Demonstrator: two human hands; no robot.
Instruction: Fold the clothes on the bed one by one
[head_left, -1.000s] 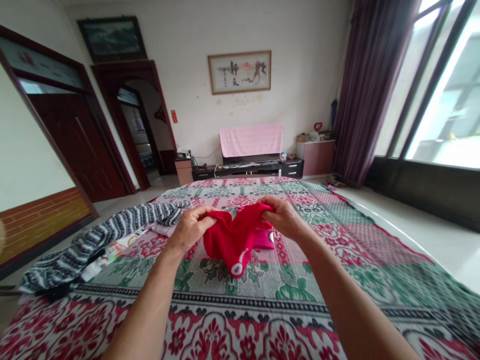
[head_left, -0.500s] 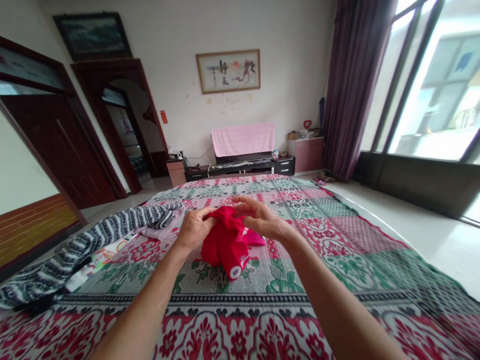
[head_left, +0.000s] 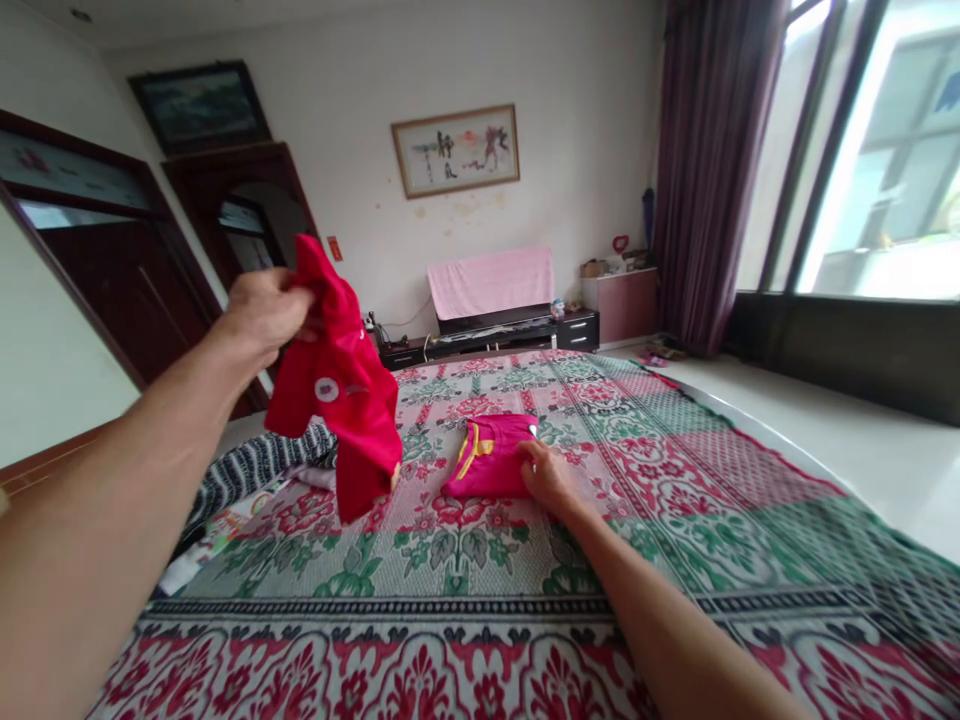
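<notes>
My left hand is raised high at the left and grips a red garment that hangs down from it, well above the bed. On the patterned bedspread lies a folded pink garment with yellow trim. My right hand rests on that pink garment's right edge, fingers on the fabric.
A black-and-white striped garment and a printed cloth lie at the bed's left side. Beyond the bed stand a low TV unit with a pink cover, dark doors on the left, and a curtain and large window on the right.
My left hand has lifted the red garment up and to the left, off the bed. My right hand let go of it and dropped onto the pink garment, which is now uncovered.
</notes>
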